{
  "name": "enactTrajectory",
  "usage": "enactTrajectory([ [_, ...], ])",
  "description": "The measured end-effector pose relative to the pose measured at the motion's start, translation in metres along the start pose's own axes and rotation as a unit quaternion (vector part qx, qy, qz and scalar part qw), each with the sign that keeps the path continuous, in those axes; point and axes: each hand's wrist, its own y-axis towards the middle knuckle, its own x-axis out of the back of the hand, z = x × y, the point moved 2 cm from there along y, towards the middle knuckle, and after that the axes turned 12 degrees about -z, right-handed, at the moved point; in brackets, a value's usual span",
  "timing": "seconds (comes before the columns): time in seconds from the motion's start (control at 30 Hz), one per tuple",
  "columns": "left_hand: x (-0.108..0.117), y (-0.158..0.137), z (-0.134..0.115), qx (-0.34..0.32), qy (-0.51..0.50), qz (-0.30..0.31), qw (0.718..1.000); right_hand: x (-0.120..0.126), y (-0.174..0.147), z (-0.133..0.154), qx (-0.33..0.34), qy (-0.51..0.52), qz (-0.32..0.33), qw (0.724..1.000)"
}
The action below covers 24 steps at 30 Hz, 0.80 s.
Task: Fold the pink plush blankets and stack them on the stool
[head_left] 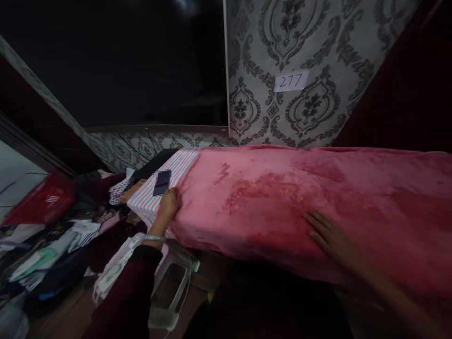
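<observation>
A pink plush blanket lies spread over a long raised surface, with darker brushed patches across its pile. At its left edge my left hand is closed, its fingers curled around the blanket's border. My right hand rests flat on the blanket's front part, fingers stretched out. Under the pink blanket, a striped cloth in pink, white and grey shows at the left end. On that cloth, just beyond my left hand, lies a dark smartphone.
A large dark television hangs over the surface. A paper marked 277 is on the patterned wall. Heaped clothes and a red bag lie at the left. A pale plastic stool stands below my left arm.
</observation>
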Motion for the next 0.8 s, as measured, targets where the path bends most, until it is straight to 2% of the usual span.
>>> enactTrajectory([
  [0.1,0.000,0.006,0.014,0.060,-0.040,0.018,0.997,0.016,-0.028,-0.020,-0.037,-0.007,-0.027,0.999],
  [0.2,-0.002,0.014,0.021,0.105,-0.097,0.024,0.989,0.028,-0.038,-0.026,-0.080,-0.008,-0.050,0.995],
  [0.3,-0.003,0.019,0.022,0.135,-0.175,0.007,0.975,0.035,-0.032,-0.024,-0.123,-0.007,-0.076,0.989],
  [0.43,-0.004,0.017,0.019,0.142,-0.305,-0.003,0.942,0.034,-0.011,-0.018,-0.146,0.002,-0.108,0.983],
  [0.63,-0.002,0.012,0.026,0.112,-0.442,0.028,0.890,0.018,0.024,0.002,-0.114,0.038,-0.116,0.986],
  [0.8,-0.003,0.019,0.021,0.093,-0.475,0.061,0.873,-0.003,0.046,0.015,-0.063,0.059,-0.094,0.992],
])
